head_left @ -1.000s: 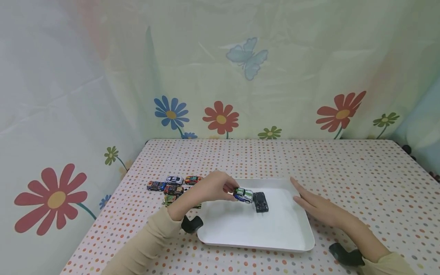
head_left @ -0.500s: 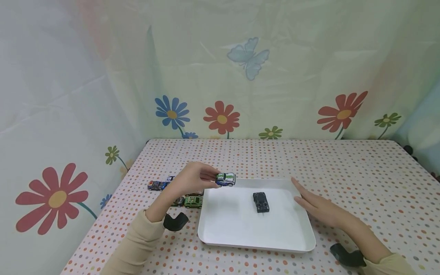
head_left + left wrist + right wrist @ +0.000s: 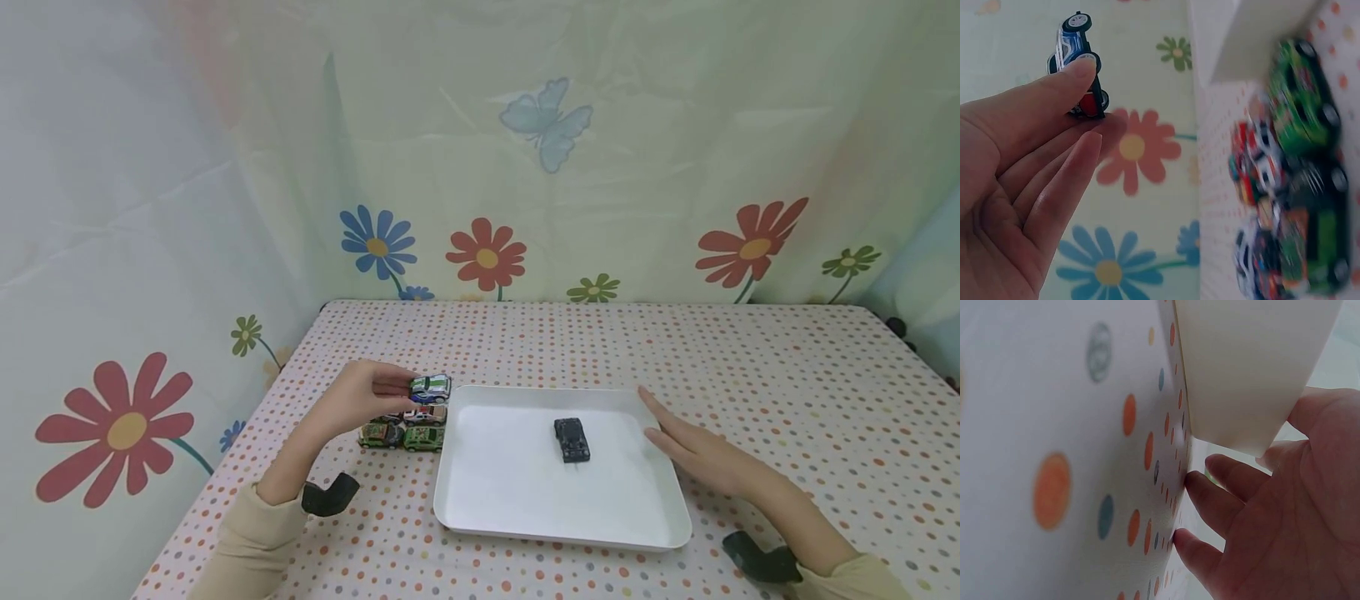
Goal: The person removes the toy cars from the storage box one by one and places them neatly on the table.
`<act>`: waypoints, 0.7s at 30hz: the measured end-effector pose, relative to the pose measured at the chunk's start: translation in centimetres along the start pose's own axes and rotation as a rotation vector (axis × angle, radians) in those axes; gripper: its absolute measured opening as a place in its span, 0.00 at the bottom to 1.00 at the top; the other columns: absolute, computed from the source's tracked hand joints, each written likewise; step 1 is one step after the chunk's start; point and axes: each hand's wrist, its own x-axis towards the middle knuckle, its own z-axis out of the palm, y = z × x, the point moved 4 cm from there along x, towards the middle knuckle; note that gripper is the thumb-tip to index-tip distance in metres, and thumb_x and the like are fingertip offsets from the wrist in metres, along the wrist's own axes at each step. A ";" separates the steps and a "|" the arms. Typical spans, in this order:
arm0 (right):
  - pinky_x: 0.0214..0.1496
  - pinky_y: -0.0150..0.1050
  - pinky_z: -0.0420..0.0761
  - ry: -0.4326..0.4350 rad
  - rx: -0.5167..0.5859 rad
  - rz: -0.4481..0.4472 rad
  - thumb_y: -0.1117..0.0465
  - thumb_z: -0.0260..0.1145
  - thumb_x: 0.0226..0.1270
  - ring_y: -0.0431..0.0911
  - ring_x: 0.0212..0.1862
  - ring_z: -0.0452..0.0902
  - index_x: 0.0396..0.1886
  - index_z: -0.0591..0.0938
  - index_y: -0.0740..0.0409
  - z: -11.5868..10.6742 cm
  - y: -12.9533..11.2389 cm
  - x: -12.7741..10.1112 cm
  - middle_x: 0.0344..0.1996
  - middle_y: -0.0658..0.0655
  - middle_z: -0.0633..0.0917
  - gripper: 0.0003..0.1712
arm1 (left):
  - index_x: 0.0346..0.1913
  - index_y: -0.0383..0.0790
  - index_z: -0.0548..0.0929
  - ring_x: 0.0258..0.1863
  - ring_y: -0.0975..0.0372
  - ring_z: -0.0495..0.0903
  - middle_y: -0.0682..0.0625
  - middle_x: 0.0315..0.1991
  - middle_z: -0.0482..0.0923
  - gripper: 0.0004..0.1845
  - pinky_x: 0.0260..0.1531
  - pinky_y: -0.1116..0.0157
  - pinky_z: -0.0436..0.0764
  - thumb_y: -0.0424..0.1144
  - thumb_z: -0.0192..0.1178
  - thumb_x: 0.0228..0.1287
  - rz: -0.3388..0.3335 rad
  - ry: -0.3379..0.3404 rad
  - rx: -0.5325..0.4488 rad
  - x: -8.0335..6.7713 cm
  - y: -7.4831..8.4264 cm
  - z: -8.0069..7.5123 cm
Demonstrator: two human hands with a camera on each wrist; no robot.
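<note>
Between thumb and fingers my left hand pinches a toy car, white and blue with green stripes. In the left wrist view this toy car is held up off the table, its wheels showing. Below and beside it stand several other toy cars, among them a green car and a dark green car. A black toy car sits inside the white tray. My right hand rests at the tray's right rim with fingers extended; in the right wrist view the hand touches the tray wall.
A dotted cloth covers the table. Behind it hangs a backdrop printed with flowers and a butterfly. The tray stands just right of the grouped cars. Small dark round things show at the far right edge.
My left hand has carried the striped toy car left, from above the tray beside the black car to over the grouped cars. The right hand stays at the tray's rim.
</note>
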 end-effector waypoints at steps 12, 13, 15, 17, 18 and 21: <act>0.61 0.65 0.52 -0.013 0.018 0.005 0.49 0.43 0.76 0.70 0.66 0.47 0.74 0.44 0.63 0.1 0.0 0.0 0.68 0.74 0.50 0.37 | 0.52 0.27 0.79 0.43 0.51 0.81 0.37 0.45 0.79 0.21 0.40 0.62 0.80 0.34 0.67 0.57 -0.113 0.052 0.029 -3.8 -5.7 -3.3; 0.61 0.65 0.52 -0.012 0.017 0.004 0.49 0.43 0.76 0.70 0.66 0.47 0.74 0.44 0.63 0.1 0.0 0.0 0.68 0.74 0.50 0.37 | 0.52 0.26 0.79 0.43 0.51 0.81 0.37 0.45 0.80 0.21 0.40 0.62 0.80 0.34 0.67 0.57 -0.120 0.052 0.038 -4.1 -6.1 -3.5; 0.61 0.65 0.51 -0.011 0.018 0.003 0.49 0.42 0.76 0.70 0.66 0.46 0.74 0.44 0.63 0.1 0.0 0.0 0.68 0.74 0.49 0.37 | 0.51 0.25 0.78 0.43 0.50 0.81 0.37 0.44 0.80 0.21 0.39 0.61 0.80 0.33 0.66 0.57 -0.139 0.054 0.058 -4.6 -7.0 -3.9; 0.61 0.66 0.51 -0.010 0.019 0.002 0.48 0.42 0.76 0.70 0.66 0.46 0.74 0.43 0.63 0.1 0.1 0.1 0.68 0.74 0.49 0.37 | 0.51 0.24 0.78 0.42 0.49 0.81 0.36 0.43 0.80 0.20 0.39 0.60 0.81 0.31 0.66 0.56 -0.165 0.057 0.082 -5.1 -7.9 -4.1; 0.61 0.66 0.51 -0.008 0.020 -0.001 0.48 0.42 0.76 0.70 0.66 0.46 0.74 0.43 0.63 0.1 0.1 0.1 0.68 0.74 0.49 0.37 | 0.51 0.23 0.78 0.42 0.49 0.81 0.36 0.43 0.80 0.20 0.39 0.60 0.81 0.31 0.66 0.56 -0.182 0.058 0.093 -5.3 -8.4 -4.2; 0.61 0.67 0.50 -0.009 0.024 -0.002 0.48 0.42 0.76 0.70 0.66 0.46 0.74 0.43 0.62 0.1 0.2 0.1 0.68 0.74 0.48 0.37 | 0.49 0.23 0.79 0.40 0.50 0.81 0.37 0.41 0.81 0.20 0.38 0.60 0.81 0.30 0.67 0.55 -0.227 0.063 0.138 -5.7 -9.7 -4.4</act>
